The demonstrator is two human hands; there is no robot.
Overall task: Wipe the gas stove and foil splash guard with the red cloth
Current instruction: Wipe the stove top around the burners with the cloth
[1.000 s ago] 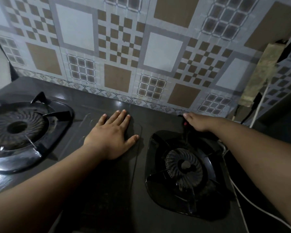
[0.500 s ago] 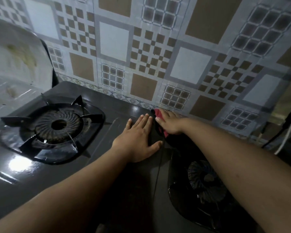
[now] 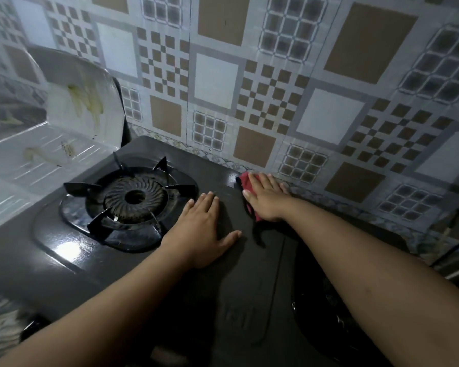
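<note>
The black gas stove fills the lower view, its left burner in plain sight and the right burner mostly hidden under my right forearm. My right hand presses the red cloth flat on the stove's back edge between the burners, fingers straight. Only the cloth's edges show around the hand. My left hand rests flat on the stove's middle, fingers straight, beside the left burner. The foil splash guard stands at the stove's left end, stained yellow.
A patterned foil-like wall covering runs along behind the stove. A dark knob shows at the stove's front left. At the far right edge, beyond the stove, something dark is partly seen.
My right hand has slid the red cloth leftward along the stove's back edge, from behind the right burner to the middle. The view has swung left, bringing the splash guard in.
</note>
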